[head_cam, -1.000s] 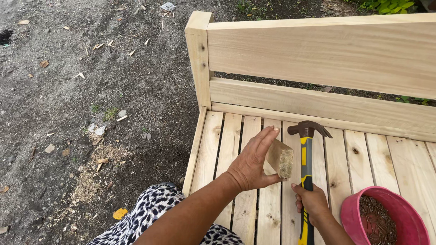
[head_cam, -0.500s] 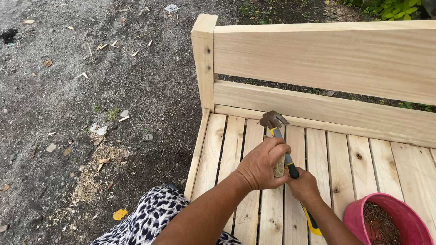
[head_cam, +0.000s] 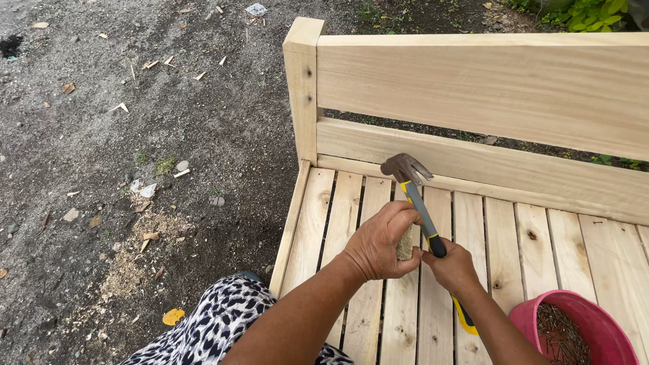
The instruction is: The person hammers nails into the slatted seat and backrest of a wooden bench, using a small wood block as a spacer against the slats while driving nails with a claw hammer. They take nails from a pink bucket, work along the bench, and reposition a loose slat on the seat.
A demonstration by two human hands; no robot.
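Note:
My left hand [head_cam: 380,243] is closed around a small pale wooden block [head_cam: 405,245], pressing it against the slats of a light wooden bench [head_cam: 473,94]. My right hand [head_cam: 451,268] grips the grey, black and yellow handle of a claw hammer [head_cam: 405,170]. The hammer head is raised and tilted toward the bench's lower back rail, a little above and beyond the block. Both hands sit close together over the seat slats [head_cam: 351,203].
A pink bowl [head_cam: 524,316] holding several nails stands on the slats at the lower right. Left of the bench lies gravel ground [head_cam: 135,135] with wood chips and sawdust. A black-and-white patterned garment [head_cam: 216,324] covers my lap.
My left hand has closed over the block and lowered it onto the slats. The hammer head has tipped from upright toward the upper left, nearer the back rail.

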